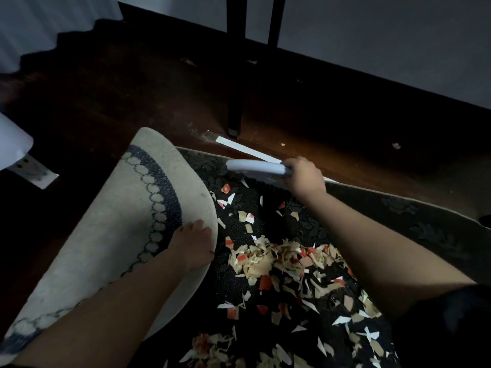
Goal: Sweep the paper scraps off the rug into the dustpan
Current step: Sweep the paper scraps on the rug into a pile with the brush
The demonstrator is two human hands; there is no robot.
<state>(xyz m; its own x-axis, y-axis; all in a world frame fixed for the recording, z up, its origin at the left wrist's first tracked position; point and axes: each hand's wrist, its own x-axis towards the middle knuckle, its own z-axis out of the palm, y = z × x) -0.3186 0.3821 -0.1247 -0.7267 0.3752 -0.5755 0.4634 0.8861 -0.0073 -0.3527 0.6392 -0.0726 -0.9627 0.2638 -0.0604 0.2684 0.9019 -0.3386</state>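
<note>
A dark patterned rug [398,208] lies on the wooden floor, its left part folded over so the pale underside [119,221] faces up. My left hand [192,245] grips the edge of that folded flap. Several paper scraps [279,264], white, tan and red, are strewn and heaped on the dark rug between my arms. My right hand [305,179] grips a pale hand brush [255,168] near the rug's far edge, bristles down on the rug. No dustpan is visible.
A dark furniture leg [235,102] stands on the floor just beyond the rug. A white paper strip [247,150] lies by the rug's far edge. A white object [13,147] sits at the left. A wall and baseboard run along the back.
</note>
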